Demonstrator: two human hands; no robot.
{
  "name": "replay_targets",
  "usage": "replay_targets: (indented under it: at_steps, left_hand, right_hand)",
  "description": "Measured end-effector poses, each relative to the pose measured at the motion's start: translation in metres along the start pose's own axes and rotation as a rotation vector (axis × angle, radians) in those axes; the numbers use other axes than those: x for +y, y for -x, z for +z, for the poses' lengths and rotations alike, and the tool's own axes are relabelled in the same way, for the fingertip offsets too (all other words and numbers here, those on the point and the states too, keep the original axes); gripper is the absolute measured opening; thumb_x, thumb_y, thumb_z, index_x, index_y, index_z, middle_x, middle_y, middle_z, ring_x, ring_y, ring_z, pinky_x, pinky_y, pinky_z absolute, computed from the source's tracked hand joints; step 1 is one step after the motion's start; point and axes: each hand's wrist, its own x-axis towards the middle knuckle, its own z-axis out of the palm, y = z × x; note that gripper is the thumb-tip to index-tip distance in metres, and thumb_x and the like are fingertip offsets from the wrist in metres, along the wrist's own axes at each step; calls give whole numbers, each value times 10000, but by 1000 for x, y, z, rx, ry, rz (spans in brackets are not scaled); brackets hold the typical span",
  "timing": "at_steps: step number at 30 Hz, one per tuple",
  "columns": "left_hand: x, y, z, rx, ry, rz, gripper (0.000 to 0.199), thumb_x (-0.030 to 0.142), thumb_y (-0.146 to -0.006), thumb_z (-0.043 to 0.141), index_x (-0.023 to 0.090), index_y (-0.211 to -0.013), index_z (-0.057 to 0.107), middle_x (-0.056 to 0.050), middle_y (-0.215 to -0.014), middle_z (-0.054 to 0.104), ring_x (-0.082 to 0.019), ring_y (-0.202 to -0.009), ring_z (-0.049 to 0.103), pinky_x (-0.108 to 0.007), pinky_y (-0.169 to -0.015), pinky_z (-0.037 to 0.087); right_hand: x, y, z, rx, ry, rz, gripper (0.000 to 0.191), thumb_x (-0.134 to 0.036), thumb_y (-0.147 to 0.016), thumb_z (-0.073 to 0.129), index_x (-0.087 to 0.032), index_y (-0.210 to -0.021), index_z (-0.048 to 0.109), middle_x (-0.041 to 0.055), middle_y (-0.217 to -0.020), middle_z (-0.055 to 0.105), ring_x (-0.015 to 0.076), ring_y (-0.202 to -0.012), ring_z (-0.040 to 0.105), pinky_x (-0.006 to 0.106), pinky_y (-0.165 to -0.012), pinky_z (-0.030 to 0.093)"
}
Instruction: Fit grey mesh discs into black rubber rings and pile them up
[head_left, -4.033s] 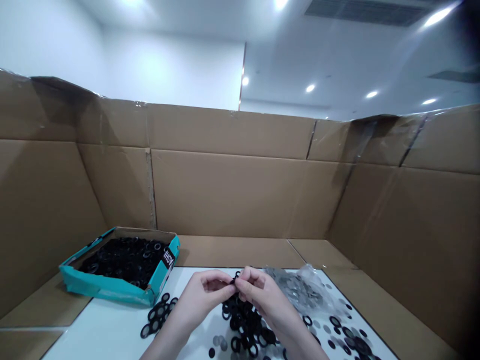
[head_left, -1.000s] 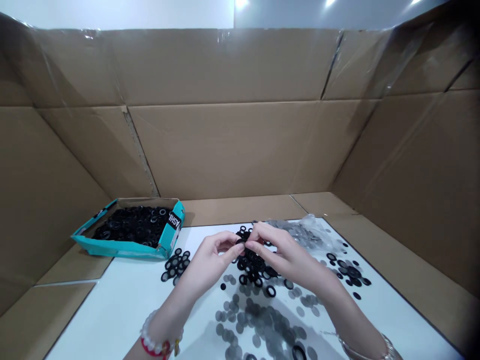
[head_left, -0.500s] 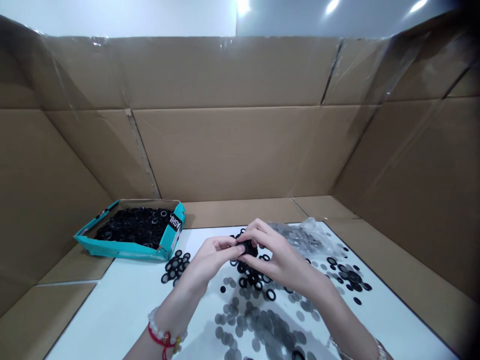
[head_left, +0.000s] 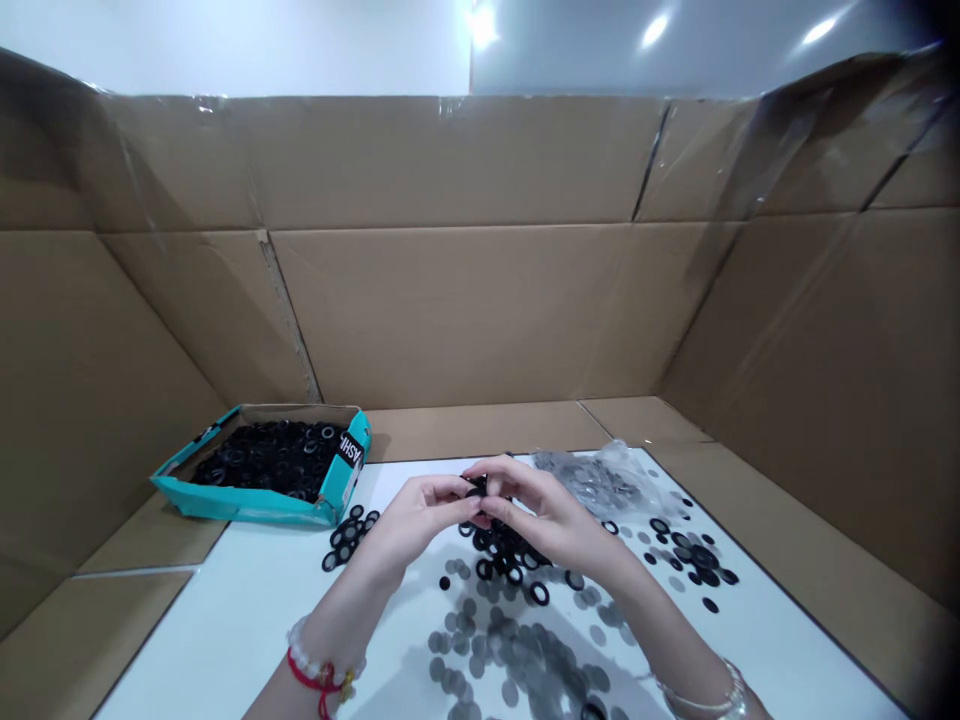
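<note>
Both hands meet over the middle of the white table. My left hand point(head_left: 421, 515) pinches a small black ring point(head_left: 478, 487) between thumb and fingers. From the other side, the fingertips of my right hand point(head_left: 529, 500) close on the same small piece, and they partly cover it. Just below the fingers lies a pile of black rings point(head_left: 499, 550). Nearer the front edge, many grey translucent discs point(head_left: 525, 650) are spread out. A small group of rings with grey centres point(head_left: 346, 535) lies left of my left hand.
A teal box point(head_left: 255, 503) full of black rings stands at the back left. A clear plastic bag point(head_left: 607, 480) with grey discs lies back right, near scattered black pieces point(head_left: 701, 560). Cardboard walls point(head_left: 465, 310) surround the white table point(head_left: 247, 600).
The fingers of my right hand have drawn closer to those of my left hand around the black piece, and less black shows between them. The view has tilted slightly up.
</note>
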Motion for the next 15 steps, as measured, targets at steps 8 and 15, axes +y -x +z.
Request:
replay_targets:
  at_steps: [8,15]
  left_hand:
    - [-6,1,-2,-98,16,-3,212,380,-755,665,170,-750,686,-40,-751,699,-212,-817,646,-332,-862,421]
    - [-2,0,4,-11,-67,39,268,433,-740,671,167,-701,670,-44,-720,689,-210,-773,639,-323,-798,459]
  right_hand:
    - [7,-2,-1,19,-269,0,312,-389,-879,604,-238,-1145,542,-45,-693,484,120,-623,531,273,-612,470]
    - [5,-2,0,44,-208,11,273,-371,-892,581,-238,-1125,535,-37,-712,507,136,-668,553,288,-663,482]
